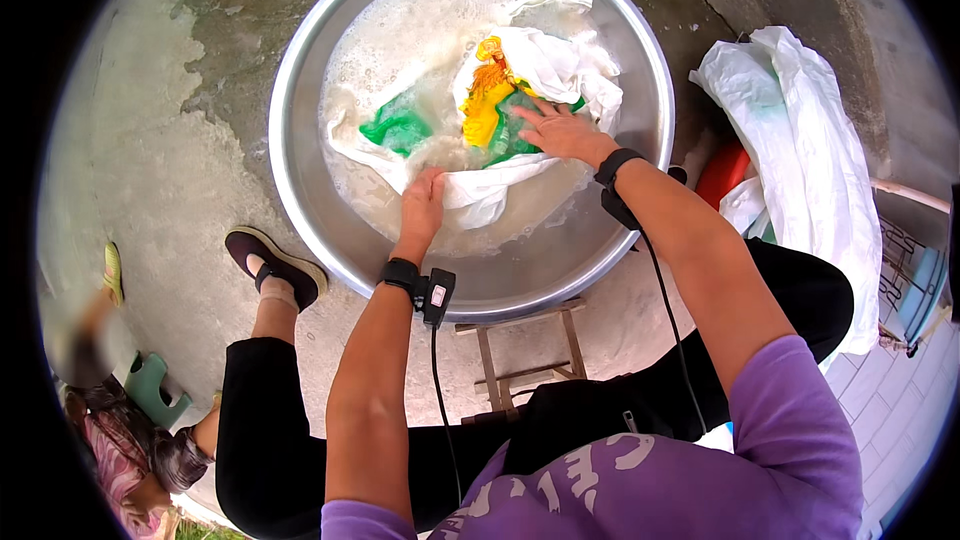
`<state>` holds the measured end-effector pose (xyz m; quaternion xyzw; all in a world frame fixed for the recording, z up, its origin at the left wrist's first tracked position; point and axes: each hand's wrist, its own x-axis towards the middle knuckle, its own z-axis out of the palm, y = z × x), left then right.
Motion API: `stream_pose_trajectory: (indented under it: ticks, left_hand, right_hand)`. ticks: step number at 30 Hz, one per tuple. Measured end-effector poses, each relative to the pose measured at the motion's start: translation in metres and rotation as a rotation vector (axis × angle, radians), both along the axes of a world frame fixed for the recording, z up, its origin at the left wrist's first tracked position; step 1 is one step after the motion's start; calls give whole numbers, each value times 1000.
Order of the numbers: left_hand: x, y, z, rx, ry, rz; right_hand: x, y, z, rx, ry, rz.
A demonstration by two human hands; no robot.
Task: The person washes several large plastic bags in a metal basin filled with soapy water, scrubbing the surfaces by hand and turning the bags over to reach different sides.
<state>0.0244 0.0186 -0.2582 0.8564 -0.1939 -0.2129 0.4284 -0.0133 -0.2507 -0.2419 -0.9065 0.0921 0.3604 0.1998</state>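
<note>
A wide metal basin (300,225) holds cloudy, bubbly water (405,15). Partly sunk in it is a white plastic sack (484,187) printed in green, yellow and orange. My left hand (424,202) pinches the sack's near edge at the water's surface. Spread out on the green print, my right hand (562,131) rests with its fingers apart and its palm down. Water covers parts of the sack, so its full outline is hidden.
White plastic sacks (810,165) hang at the right, beside a red object (724,172). A wooden stool frame (532,352) stands by the basin. At lower left a person (127,450) sits near a green plastic stool (155,390). Black cables run from both wrist straps.
</note>
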Motion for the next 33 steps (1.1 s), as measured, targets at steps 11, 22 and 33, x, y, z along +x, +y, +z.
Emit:
stream_pose_trajectory:
  ticks: [11,22,33]
  left_hand:
    - [-2,3,106,-461,594,480]
    - [7,-7,186,-629,438,812]
    - [3,-26,255,-1280,981,433]
  right_hand:
    - [-52,57,78,513,-240,-165]
    - [-8,73,202,889,-714,-163]
    - [-14,138,322,622,-825,-217]
